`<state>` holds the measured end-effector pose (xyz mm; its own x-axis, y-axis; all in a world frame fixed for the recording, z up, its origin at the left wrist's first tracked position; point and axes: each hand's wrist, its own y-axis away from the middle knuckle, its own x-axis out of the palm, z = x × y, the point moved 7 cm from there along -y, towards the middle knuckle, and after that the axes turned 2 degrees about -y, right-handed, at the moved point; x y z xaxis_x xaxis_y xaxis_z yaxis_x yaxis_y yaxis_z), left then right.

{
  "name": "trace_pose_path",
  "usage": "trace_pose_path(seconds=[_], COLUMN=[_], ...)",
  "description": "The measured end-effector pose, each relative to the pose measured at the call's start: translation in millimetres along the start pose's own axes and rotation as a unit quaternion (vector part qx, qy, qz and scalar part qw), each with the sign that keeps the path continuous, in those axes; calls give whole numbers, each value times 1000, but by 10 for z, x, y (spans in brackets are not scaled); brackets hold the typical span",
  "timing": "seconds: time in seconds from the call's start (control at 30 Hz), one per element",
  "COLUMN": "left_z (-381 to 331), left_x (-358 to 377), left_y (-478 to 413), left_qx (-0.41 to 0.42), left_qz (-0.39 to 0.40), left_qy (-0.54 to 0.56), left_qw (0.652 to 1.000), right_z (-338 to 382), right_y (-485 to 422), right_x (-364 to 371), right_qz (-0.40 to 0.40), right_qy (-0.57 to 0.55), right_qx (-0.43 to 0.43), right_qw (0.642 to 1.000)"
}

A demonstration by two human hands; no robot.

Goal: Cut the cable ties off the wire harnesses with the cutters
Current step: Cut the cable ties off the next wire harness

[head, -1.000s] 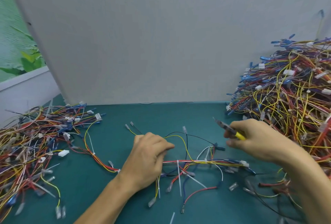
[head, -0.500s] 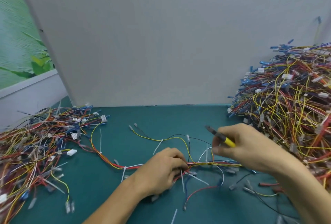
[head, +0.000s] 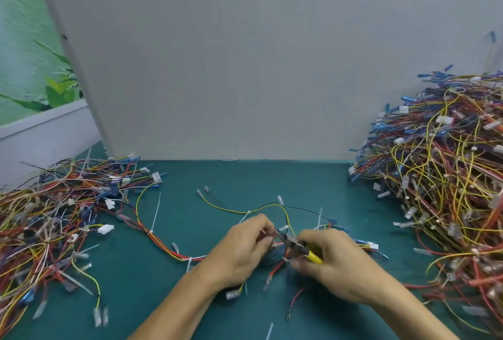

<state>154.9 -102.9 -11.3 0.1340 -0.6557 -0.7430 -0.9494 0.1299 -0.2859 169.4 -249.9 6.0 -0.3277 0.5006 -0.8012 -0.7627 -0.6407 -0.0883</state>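
- My left hand (head: 239, 255) is pinching the red-and-yellow wire harness (head: 168, 248); my right hand (head: 340, 266) is gripping the yellow-handled steel cutters (head: 295, 246).
- The white plastic cable tie (head: 275, 245) is sitting just beside the left hand; I should be nipping the strap only, sparing wires.

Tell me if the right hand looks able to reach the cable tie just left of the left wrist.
Probably not directly: the left hand, pinching the harness, lies between that cable tie and the right hand gripping the cutters.
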Motion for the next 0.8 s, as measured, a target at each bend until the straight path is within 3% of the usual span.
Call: trace_pose_path(seconds=[0.1,0.27,0.37,0.47,0.63,0.73,0.8], left_z=[-15,-168,-220,-223,-92,-236,-324], left_x=[-30,-2,55,62,-95,-148,-59], left_y=[-3,38,63,69,48,50,76], left_qx=[24,126,160,152,24,47,61], left_qz=[-9,47,58,75,46,-8,13], left_qy=[-5,-60,-133,-127,-5,3,7], left_qw=[1000,989,976,977,999,999,998], right_z=[-35,-218,-223,-164,-120,-54,2], right_y=[-18,25,27,20,26,31,53], right_x=[-34,-308,-262,-99,-97,-83,-116], right_qz=[-18,-30,11,43,45,53,68], right_qy=[3,-48,-24,21,-12,-39,-49], right_qx=[21,73,74,64,73,64,55], right_qw=[1000,996,997,997,996,996,995])
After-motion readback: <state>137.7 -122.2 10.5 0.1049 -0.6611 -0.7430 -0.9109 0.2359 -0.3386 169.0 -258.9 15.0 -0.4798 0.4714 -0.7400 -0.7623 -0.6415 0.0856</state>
